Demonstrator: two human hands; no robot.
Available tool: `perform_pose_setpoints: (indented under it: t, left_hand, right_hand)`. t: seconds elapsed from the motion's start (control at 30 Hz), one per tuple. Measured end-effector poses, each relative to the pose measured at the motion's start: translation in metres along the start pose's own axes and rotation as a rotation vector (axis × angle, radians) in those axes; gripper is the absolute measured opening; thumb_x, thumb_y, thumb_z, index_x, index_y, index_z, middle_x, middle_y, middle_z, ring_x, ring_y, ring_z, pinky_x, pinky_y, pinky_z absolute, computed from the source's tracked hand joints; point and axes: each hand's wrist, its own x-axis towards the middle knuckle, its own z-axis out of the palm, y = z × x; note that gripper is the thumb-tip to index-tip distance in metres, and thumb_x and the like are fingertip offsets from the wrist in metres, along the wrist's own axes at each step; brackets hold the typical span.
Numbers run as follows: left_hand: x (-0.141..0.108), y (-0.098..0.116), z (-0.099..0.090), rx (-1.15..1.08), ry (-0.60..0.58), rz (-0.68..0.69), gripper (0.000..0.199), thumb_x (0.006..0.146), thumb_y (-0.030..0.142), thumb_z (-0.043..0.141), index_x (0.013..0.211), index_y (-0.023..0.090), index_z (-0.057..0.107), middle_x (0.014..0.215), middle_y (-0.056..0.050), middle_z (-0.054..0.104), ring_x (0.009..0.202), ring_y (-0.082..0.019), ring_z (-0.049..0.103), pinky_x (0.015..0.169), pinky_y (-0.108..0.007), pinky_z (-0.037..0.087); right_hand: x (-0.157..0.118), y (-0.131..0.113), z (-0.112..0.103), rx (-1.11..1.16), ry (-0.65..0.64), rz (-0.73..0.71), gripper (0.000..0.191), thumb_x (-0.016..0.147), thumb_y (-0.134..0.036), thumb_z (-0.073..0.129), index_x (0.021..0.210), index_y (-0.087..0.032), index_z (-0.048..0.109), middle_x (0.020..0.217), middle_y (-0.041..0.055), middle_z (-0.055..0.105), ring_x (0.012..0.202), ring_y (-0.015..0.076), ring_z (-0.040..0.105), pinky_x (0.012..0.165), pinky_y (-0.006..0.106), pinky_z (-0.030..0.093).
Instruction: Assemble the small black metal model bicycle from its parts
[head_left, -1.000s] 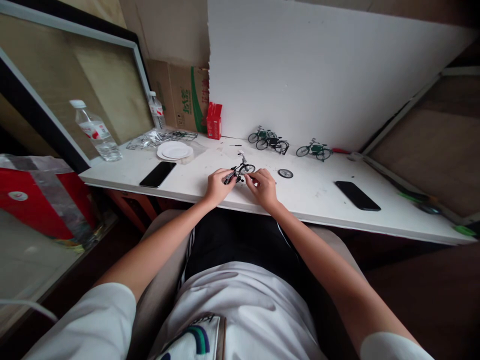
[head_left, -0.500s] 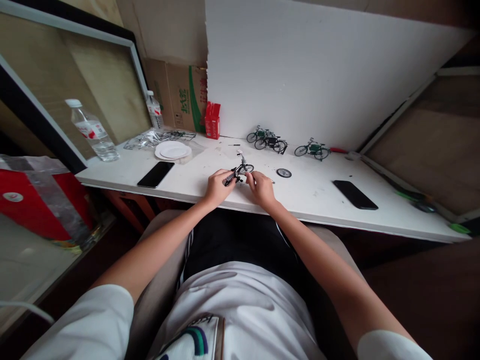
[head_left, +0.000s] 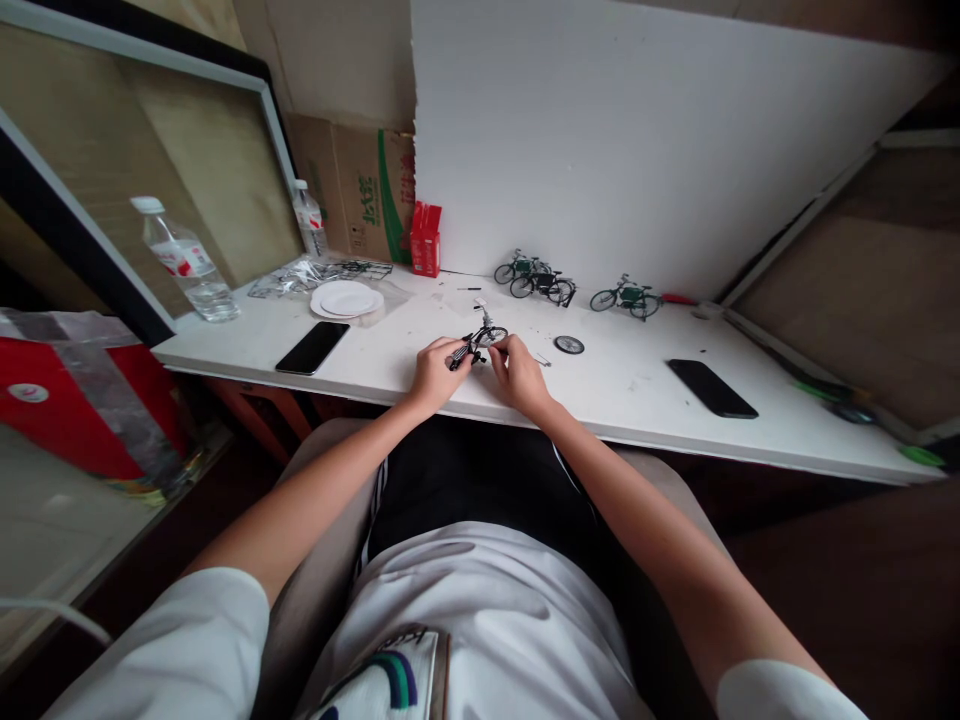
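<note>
A small black model bicycle [head_left: 480, 338] is held low over the white table near its front edge, its handlebar pointing away from me. My left hand [head_left: 439, 372] grips the bicycle's rear end between thumb and fingers. On the other side my right hand [head_left: 519, 372] has thumb and forefinger pinched together close to the bicycle's wheel; whatever is in that pinch is too small or hidden to make out. A loose spoked wheel [head_left: 569, 344] lies flat to the right of my right hand. Beside that hand is a thin wire-like part [head_left: 543, 360].
Finished-looking model bicycles [head_left: 627, 297] stand along the back board. Phones [head_left: 313, 347] lie at left and right [head_left: 712, 388]. White discs [head_left: 346, 299], plastic wrapping [head_left: 289, 279], a water bottle [head_left: 191, 262] and a red box [head_left: 425, 240] are at the left and back.
My right hand's fingers have shifted slightly, thumb and forefinger coming closer together beside the wheel, uncovering more of the thin part. My left hand and the bicycle stay nearly still.
</note>
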Motion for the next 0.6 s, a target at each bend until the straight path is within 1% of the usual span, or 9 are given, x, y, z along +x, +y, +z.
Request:
perform_pose_setpoints:
  t: [0.17,0.27,0.33,0.4,0.53,0.6]
  left_hand:
    - [-0.0003,0.0020,-0.0013,0.034,-0.016,0.031,0.021,0.090,0.017,0.073,0.110,0.017,0.080,0.107,-0.011,0.080,0.094,-0.022,0.074,0.080,-0.032,0.060]
    - [-0.0010,0.0032,-0.0013,0.034,-0.030,0.078,0.021,0.091,0.015,0.072,0.110,0.018,0.080,0.106,-0.011,0.080,0.097,-0.022,0.075,0.089,-0.034,0.060]
    - [-0.0012,0.0032,-0.0008,0.031,-0.029,0.097,0.021,0.091,0.015,0.071,0.110,0.018,0.080,0.107,-0.011,0.080,0.098,-0.022,0.075,0.092,-0.035,0.060]
    - [-0.0013,0.0023,-0.0002,0.042,-0.029,0.088,0.021,0.091,0.016,0.072,0.110,0.019,0.080,0.107,-0.011,0.080,0.096,-0.022,0.075,0.089,-0.034,0.060]
    - [-0.0012,-0.0010,0.0007,0.051,-0.006,0.038,0.020,0.090,0.017,0.075,0.109,0.019,0.080,0.106,-0.010,0.080,0.090,-0.021,0.074,0.081,-0.032,0.060]
    - [-0.0015,-0.0012,0.0004,0.048,-0.003,0.037,0.021,0.090,0.017,0.075,0.110,0.019,0.080,0.107,-0.011,0.079,0.092,-0.021,0.074,0.082,-0.033,0.060]
  right_hand:
    - [0.0001,-0.0001,-0.0001,-0.103,0.027,-0.003,0.037,0.112,-0.055,0.038,0.098,-0.025,0.055,0.091,0.0090,0.068,0.078,0.0237,0.062,0.067,0.033,0.042]
    - [0.0011,0.0015,0.0007,-0.158,0.024,0.040,0.045,0.112,-0.058,0.034,0.090,-0.025,0.054,0.082,0.0085,0.067,0.071,0.0236,0.060,0.063,0.033,0.037]
    - [0.0017,0.0015,0.0005,-0.171,-0.004,0.073,0.048,0.113,-0.058,0.030,0.087,-0.025,0.053,0.079,0.0086,0.067,0.069,0.0241,0.060,0.063,0.033,0.036]
    - [0.0017,0.0001,-0.0004,-0.149,-0.020,0.088,0.045,0.113,-0.057,0.029,0.093,-0.025,0.054,0.083,0.0090,0.070,0.071,0.0250,0.063,0.064,0.033,0.038]
    - [0.0006,-0.0033,-0.0024,-0.069,-0.019,0.063,0.033,0.110,-0.056,0.040,0.113,-0.024,0.052,0.098,0.0111,0.075,0.079,0.0273,0.067,0.065,0.034,0.043]
    - [-0.0001,-0.0032,-0.0026,-0.046,-0.031,0.048,0.030,0.109,-0.054,0.043,0.114,-0.025,0.050,0.099,0.0117,0.074,0.078,0.0269,0.067,0.064,0.036,0.044]
